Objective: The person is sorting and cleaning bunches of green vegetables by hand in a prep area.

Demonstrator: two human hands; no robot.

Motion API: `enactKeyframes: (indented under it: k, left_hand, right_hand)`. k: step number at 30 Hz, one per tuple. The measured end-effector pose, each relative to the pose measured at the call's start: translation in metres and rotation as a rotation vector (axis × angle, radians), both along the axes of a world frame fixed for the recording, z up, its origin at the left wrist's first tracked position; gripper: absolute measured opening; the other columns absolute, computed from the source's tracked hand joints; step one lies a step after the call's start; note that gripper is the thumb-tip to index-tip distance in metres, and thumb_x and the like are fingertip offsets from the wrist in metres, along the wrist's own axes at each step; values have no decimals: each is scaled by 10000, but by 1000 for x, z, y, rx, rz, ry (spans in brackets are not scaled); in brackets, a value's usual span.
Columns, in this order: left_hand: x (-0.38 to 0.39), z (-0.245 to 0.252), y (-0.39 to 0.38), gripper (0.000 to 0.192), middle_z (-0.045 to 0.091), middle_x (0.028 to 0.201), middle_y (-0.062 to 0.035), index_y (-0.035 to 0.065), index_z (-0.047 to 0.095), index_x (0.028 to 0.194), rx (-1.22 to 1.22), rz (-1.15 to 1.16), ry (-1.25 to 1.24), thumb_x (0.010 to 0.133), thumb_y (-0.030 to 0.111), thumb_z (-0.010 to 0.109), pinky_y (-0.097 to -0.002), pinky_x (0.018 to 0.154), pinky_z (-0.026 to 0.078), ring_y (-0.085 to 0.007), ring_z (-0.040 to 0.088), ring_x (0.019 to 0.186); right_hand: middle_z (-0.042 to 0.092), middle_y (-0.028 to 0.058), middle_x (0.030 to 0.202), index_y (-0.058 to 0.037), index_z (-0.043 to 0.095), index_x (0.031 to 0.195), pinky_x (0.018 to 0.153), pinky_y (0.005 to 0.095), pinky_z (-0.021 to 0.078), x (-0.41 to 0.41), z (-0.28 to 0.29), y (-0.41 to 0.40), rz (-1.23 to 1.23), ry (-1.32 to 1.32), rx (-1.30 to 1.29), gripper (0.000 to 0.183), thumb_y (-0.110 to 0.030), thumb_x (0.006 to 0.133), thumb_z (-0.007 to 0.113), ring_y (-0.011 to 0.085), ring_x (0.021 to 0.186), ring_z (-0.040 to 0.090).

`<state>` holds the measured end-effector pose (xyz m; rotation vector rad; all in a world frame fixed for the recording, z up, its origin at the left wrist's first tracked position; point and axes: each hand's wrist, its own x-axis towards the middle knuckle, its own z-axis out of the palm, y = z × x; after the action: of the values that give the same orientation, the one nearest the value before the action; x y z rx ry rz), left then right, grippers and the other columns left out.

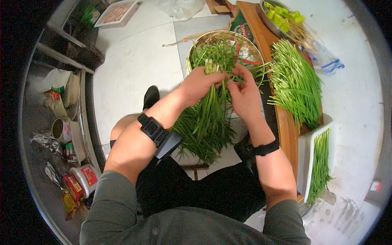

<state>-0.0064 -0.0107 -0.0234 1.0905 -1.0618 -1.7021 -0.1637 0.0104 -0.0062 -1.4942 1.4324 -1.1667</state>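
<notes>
My left hand (202, 82) is closed around a bunch of garlic chives (211, 107), pale stem ends up, green leaves hanging down. Close by on the right, my right hand (245, 92) has thumb and fingers bent near the stems; whether it pinches a strand cannot be told. Below the held bunch lies a pile of darker chives (199, 137). Behind both hands stands a round basin (258, 52) with green trimmings (214, 50) and a red strip in it. Right of my right hand, a large heap of chives (294, 82) lies on a wooden bench (288, 134).
A white tub (306, 165) holding more chives stands at the lower right. A metal bowl (269, 21) with skewered green peppers is at the upper right. At the upper left sits a white tray of pale pieces (118, 15). Shelves with a white bucket (85, 179) line the left.
</notes>
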Motion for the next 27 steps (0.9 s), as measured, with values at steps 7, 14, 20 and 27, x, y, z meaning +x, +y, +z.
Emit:
enactKeyframes:
  k: [7,14,20,27]
  left_hand:
    - [0,7,1,215,559,651,0,36,610,697,-25,19,-96,806,218,648,-270,541,371,-96,482,594]
    - [-4,4,0,215,540,624,13,44,615,684,18,40,-13,799,219,663,-255,530,342,-84,457,566]
    - [-2,17,1,193,545,645,13,46,625,712,50,26,43,815,207,651,-248,508,339,-78,472,579]
    - [1,11,3,173,593,725,-7,40,634,956,202,59,281,860,184,627,-274,549,472,-132,567,598]
  right_hand:
    - [666,143,917,-19,662,966,772,316,493,-10,8,-1,55,203,65,174,-147,852,627,224,859,644]
    - [630,176,1052,-7,662,931,950,410,417,-42,0,-29,75,550,-282,214,-196,862,590,339,958,590]
    - [610,205,1139,-13,671,780,1013,440,347,-36,-4,-18,-1,804,-325,270,-282,798,651,367,998,577]
    - [597,176,1152,16,465,1234,925,343,441,0,-5,7,341,-117,213,637,-262,738,751,262,1048,580]
